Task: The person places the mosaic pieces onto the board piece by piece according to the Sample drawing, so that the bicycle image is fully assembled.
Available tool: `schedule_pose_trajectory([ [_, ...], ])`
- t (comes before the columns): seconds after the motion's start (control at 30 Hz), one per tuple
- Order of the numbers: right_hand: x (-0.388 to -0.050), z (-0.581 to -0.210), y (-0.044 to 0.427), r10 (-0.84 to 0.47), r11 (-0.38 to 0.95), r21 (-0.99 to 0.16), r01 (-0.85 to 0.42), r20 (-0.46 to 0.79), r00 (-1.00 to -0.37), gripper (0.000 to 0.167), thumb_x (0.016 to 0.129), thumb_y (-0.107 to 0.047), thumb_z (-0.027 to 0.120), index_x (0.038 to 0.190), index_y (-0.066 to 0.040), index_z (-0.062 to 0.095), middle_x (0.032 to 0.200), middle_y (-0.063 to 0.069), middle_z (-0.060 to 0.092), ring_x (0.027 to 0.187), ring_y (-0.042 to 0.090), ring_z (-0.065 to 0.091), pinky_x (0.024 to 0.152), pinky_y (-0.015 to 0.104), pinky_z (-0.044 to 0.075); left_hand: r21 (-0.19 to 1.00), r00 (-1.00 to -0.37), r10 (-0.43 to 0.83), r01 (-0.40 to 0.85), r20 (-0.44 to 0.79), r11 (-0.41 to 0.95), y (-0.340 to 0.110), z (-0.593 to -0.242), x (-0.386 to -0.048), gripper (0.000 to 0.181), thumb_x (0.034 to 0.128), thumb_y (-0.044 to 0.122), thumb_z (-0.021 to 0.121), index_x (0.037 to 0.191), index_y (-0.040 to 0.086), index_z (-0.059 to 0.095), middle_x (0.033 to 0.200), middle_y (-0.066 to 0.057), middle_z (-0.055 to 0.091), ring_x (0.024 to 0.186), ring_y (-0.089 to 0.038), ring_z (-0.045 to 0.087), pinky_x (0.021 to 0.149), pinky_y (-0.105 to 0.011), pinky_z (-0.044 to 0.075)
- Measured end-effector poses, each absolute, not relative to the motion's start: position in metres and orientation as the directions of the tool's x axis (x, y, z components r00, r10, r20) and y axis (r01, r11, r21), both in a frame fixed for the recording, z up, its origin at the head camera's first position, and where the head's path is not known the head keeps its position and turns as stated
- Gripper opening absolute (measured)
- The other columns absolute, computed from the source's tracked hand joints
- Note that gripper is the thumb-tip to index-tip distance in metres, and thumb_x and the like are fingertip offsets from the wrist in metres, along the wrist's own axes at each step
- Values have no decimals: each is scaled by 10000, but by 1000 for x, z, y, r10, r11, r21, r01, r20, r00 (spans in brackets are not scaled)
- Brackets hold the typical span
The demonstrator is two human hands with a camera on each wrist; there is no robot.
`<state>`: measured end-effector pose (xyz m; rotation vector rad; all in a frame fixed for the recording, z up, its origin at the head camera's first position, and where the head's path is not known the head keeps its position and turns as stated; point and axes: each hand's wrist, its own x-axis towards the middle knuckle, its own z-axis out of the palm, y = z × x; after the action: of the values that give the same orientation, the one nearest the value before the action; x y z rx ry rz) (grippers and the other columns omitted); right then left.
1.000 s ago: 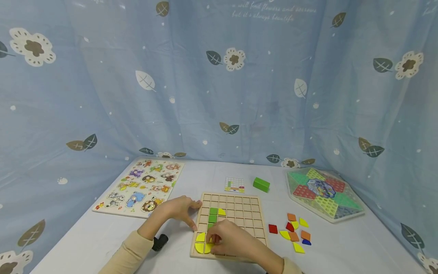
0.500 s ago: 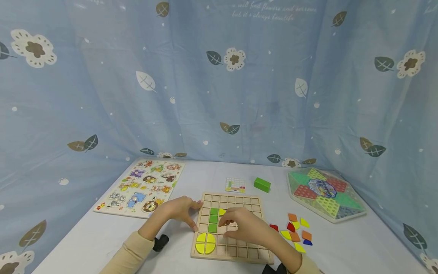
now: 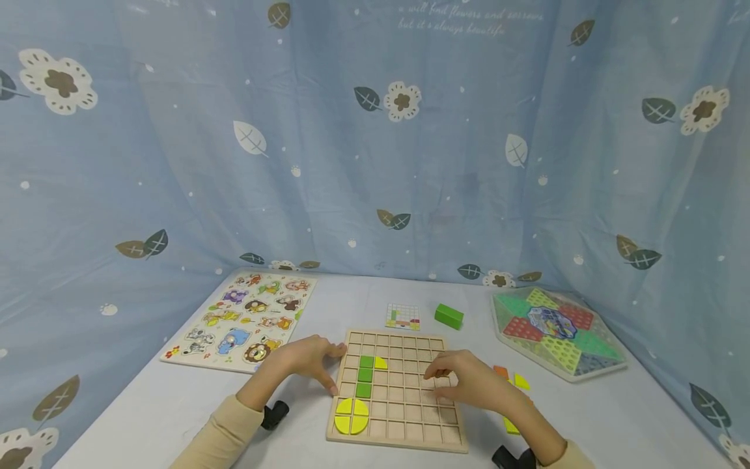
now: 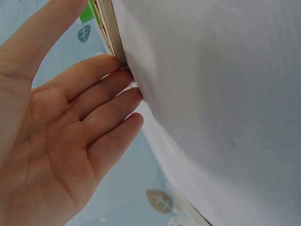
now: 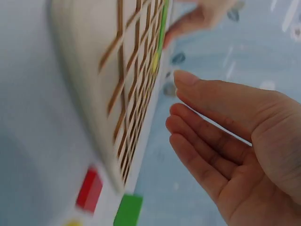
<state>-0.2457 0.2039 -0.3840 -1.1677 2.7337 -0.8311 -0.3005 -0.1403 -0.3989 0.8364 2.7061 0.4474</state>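
Observation:
A wooden grid board [image 3: 404,444] lies flat on the table. At its lower left, several yellow quarter-circle pieces [image 3: 351,417] form a disc. Three green square tiles [image 3: 365,376] run in a column above, with one yellow quarter piece [image 3: 381,363] beside the top tile. My left hand [image 3: 308,358] touches the board's left edge, thumb and fingertips spread; the left wrist view shows relaxed fingertips at the wooden edge [image 4: 112,35]. Above the board's right edge, my right hand [image 3: 467,381] hovers, fingers loosely bent and holding nothing in the right wrist view.
Loose coloured pieces [image 3: 521,382] lie right of the board, partly hidden by my right forearm. A pattern card [image 3: 403,316] and green block [image 3: 448,316] sit behind it. An animal puzzle board [image 3: 246,319] is at left, a hexagonal game box [image 3: 556,332] at right.
My right hand has let go of the yellow quarter piece at the disc's lower right and moved rightward across the board to its right edge. My left hand has stayed in place.

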Motion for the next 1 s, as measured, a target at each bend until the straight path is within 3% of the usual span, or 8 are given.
schedule_pose_trajectory([
  [0.37,-270,-384,252,-621,671,-408,-619,148,-770,197,828,-106,761,1016,-76,706,968,5,669,877,202,628,765,374,562,366,-802,573,489,-169,792,-142,-399,-301,877,644,442,861,1384,106,532,1415,-90,503,1303,-305,455,1053,-448,397],
  [0.67,-278,-387,289,-537,741,-432,-514,77,-840,136,807,-81,771,920,-110,701,893,-29,658,837,209,609,764,442,560,375,-791,591,506,-158,777,-143,-402,-303,885,636,451,859,1377,92,536,1416,-79,501,1306,-315,450,1059,-455,388],
  [1.0,-283,-395,310,-445,792,-461,-399,11,-896,164,775,-104,804,907,-125,708,850,-53,657,811,192,593,718,314,553,366,-793,590,509,-152,779,-142,-402,-302,870,638,440,861,1371,94,545,1411,-82,507,1300,-316,456,1059,-454,389],
])
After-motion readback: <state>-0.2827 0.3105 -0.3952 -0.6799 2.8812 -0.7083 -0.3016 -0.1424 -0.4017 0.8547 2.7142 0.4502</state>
